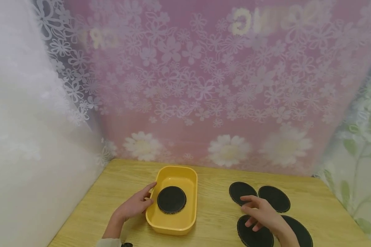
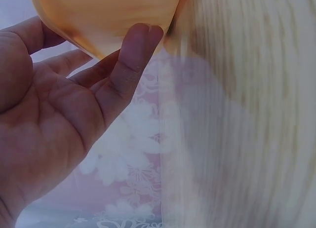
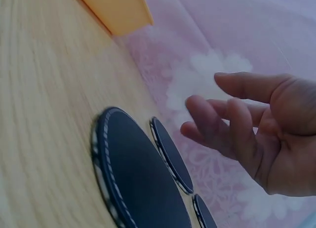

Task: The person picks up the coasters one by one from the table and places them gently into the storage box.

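Pink floral backdrop [image 1: 179,89] is rising behind a wood-grain tabletop [image 1: 216,219]. Head view: yellow tray [image 1: 173,178], holding one black disc [image 1: 171,200]; left hand [image 1: 135,205] gripping its left rim; four further black discs [image 1: 274,199] lying rightward; right hand [image 1: 261,212] hovering above, fingers apart. Left wrist: fingertips [image 2: 136,45] pressing the tray's outer wall. Right wrist: pale disc edging showing, hand hanging clear.
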The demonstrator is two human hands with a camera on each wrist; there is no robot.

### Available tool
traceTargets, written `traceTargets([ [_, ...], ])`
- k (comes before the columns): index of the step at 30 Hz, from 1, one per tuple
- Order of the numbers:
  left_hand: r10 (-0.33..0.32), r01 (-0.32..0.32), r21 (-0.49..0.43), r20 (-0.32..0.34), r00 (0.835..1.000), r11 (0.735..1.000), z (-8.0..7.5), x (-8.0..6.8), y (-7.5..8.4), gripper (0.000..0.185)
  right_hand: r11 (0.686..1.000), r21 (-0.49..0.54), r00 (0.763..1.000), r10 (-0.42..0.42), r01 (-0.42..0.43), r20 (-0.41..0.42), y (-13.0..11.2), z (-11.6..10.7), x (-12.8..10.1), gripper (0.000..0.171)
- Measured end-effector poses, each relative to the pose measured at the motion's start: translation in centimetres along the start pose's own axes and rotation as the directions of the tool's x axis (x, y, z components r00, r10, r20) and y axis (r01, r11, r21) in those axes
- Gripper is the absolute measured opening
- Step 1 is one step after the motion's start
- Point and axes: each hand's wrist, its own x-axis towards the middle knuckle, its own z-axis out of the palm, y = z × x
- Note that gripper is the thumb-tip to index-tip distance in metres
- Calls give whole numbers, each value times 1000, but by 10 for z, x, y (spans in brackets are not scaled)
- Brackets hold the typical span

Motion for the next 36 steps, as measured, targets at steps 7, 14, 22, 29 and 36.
traceTargets([
  [7,-4,4,-9,-15,1000,1000,1,-1,1,63,995,-95,999,39,-39,6,9,-20,-5,65],
  [14,-7,7,-36,-11,1000,999,0,-3,-3,64,958,-236,986,147,-161,-74,15,-16,-1,59],
  [22,0,0,-35,4,1000,999,-1,0,-3,64,884,-387,962,210,-263,-174,17,-6,8,56],
  [29,-3,3,-18,3,1000,1000,-1,0,-3,63,864,-448,973,198,-232,-122,24,-6,13,56],
  [36,-11,11,-29,4,1000,1000,-1,0,-4,63,822,-540,984,157,-178,-84,27,-9,16,55],
])
